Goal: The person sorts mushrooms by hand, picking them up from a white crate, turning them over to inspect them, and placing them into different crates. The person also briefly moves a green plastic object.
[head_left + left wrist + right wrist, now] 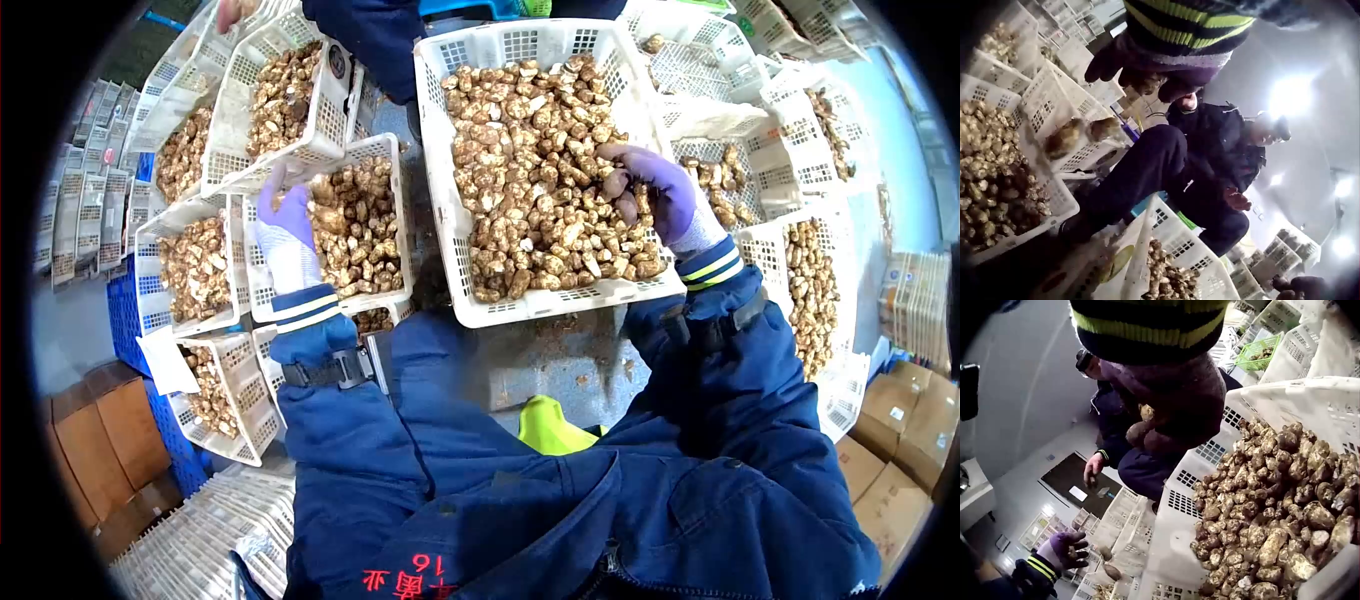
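Head view: a large white crate point(575, 304) holds a heap of knobbly brown tuber-like pieces point(545, 180). The purple-gloved right hand point(665, 190) reaches over the crate's right side, fingers curled round brown pieces. Left of the large white crate, the purple-gloved left hand point(287, 225) is above a smaller white crate point(403, 215), also filled with pieces. Cardboard boxes point(112, 432) stand farther left of the large white crate.

Left wrist view: the left hand pinches a small brown piece point(1144, 81) between fingers and thumb. A person in dark clothing point(1216, 134) sits beyond the large white crate.

Right wrist view: the right hand, above the large white crate's edge, grips a light brown piece point(1146, 412). A green basket point(1259, 353) stands beyond the large white crate.
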Motion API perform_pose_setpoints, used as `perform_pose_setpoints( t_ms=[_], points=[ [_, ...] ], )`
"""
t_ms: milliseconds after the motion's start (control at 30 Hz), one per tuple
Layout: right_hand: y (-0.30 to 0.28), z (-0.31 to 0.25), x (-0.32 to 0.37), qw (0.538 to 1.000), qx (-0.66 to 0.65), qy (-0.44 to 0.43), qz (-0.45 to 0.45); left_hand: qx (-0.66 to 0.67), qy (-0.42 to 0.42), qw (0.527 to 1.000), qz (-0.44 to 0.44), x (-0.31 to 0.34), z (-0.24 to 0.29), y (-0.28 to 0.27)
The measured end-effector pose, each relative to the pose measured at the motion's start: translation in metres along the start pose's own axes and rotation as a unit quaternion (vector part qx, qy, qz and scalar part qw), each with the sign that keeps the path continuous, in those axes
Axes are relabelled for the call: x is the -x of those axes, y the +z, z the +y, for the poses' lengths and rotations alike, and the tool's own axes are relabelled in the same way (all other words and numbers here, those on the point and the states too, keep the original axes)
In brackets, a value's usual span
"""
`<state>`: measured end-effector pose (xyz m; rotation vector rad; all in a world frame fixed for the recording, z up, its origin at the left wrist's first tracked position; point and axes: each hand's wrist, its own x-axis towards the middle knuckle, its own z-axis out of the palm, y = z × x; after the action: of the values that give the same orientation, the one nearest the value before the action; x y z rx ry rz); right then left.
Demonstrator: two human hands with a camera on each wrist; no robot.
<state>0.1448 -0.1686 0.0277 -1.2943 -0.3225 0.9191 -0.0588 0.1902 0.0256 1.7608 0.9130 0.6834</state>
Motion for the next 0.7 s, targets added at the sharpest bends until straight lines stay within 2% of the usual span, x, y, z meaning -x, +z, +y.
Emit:
perform_pose_setpoints(
  t_ms=[67, 100, 167, 233, 267, 300, 367, 400, 500, 533, 567, 667, 700],
  points=[
    [0.000, 0.001, -0.001, 1.000, -0.003, 0.015, 0.008, 0.052, -0.034, 0.998, -0.033, 0.002, 0.003, -0.003],
    [0.001, 0.001, -0.001, 1.000, 0.000, 0.012, 0.009, 0.166, -0.089, 0.978, -0.085, 0.007, 0.010, 0.006],
    [0.002, 0.002, 0.000, 1.000, 0.003, 0.007, 0.010, 0.380, -0.193, 0.886, -0.184, 0.025, 0.030, 0.043],
    [-0.002, 0.004, -0.002, 1.000, -0.012, 0.013, 0.003, 0.501, -0.277, 0.786, -0.233, 0.033, 0.036, 0.069],
    [-0.003, 0.004, -0.001, 1.000, -0.003, 0.002, -0.007, 0.494, -0.287, 0.792, -0.215, 0.043, 0.044, 0.080],
    [-0.003, 0.003, -0.001, 1.000, 0.007, -0.009, -0.018, 0.541, -0.287, 0.737, -0.286, 0.044, 0.042, 0.081],
    [-0.006, 0.004, 0.001, 0.999, -0.043, 0.006, -0.032, 0.540, -0.262, 0.729, -0.330, 0.051, 0.038, 0.094],
    [-0.005, 0.004, 0.002, 0.997, -0.075, 0.009, -0.032, 0.533, -0.216, 0.733, -0.363, 0.057, 0.042, 0.098],
    [-0.009, -0.002, 0.007, 0.983, -0.173, 0.026, -0.061, 0.473, -0.146, 0.789, -0.364, 0.067, 0.049, 0.108],
    [-0.006, -0.006, 0.009, 0.979, -0.194, 0.028, -0.056, 0.484, -0.146, 0.781, -0.368, 0.064, 0.046, 0.112],
    [-0.005, -0.009, 0.012, 0.975, -0.216, 0.029, -0.051, 0.467, -0.131, 0.793, -0.369, 0.064, 0.045, 0.115],
    [-0.014, -0.004, 0.012, 0.982, -0.182, 0.020, -0.052, 0.404, -0.085, 0.839, -0.354, 0.068, 0.047, 0.121],
    [-0.016, -0.002, 0.011, 0.984, -0.170, 0.020, -0.050, 0.366, -0.100, 0.852, -0.361, 0.074, 0.053, 0.123]
  ],
)
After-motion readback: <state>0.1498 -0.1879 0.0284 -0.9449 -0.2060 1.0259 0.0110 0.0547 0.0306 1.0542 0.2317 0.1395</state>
